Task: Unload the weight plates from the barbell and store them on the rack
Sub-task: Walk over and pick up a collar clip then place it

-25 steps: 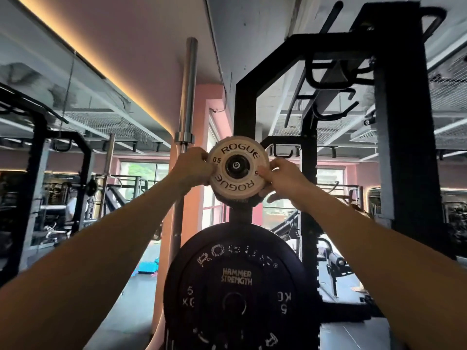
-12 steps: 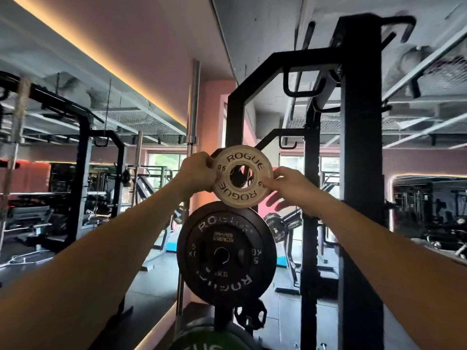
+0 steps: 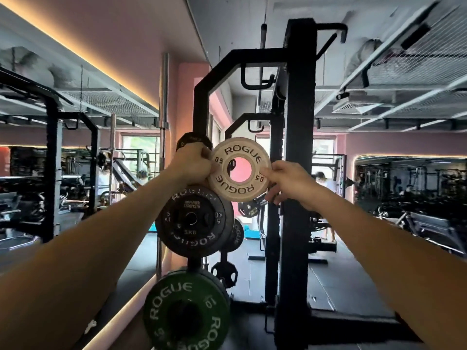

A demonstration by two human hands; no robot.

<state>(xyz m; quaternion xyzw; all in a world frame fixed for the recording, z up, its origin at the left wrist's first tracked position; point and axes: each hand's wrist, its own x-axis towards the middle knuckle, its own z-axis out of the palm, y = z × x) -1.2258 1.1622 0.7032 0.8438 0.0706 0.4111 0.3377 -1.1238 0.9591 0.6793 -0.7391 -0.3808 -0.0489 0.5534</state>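
Two hands hold one small white weight plate (image 3: 240, 169) up in front of the black rack (image 3: 298, 152); its face reads "ROGUE" along the top and again inverted along the bottom, with "0.5" printed at the left and right of the centre hole; the plate faces the camera, slightly tilted, so its hole shows pink wall behind and no peg through it. The left hand (image 3: 192, 161) is clamped on the plate's left edge, fingers closed around the rim; the right hand (image 3: 285, 181) pinches the lower right edge, thumb on the face, fingers behind. Just below and left of it a black plate (image 3: 194, 221) hangs on the rack, marked "ROGUE", "HAMMER STRENGTH" and "5KG"; the white plate's lower rim overlaps its top edge in view; beneath that sits a green plate (image 3: 187, 311) lettered "ROGUE" with "10". A steel barbell (image 3: 164, 102) stands upright beside the rack at left.
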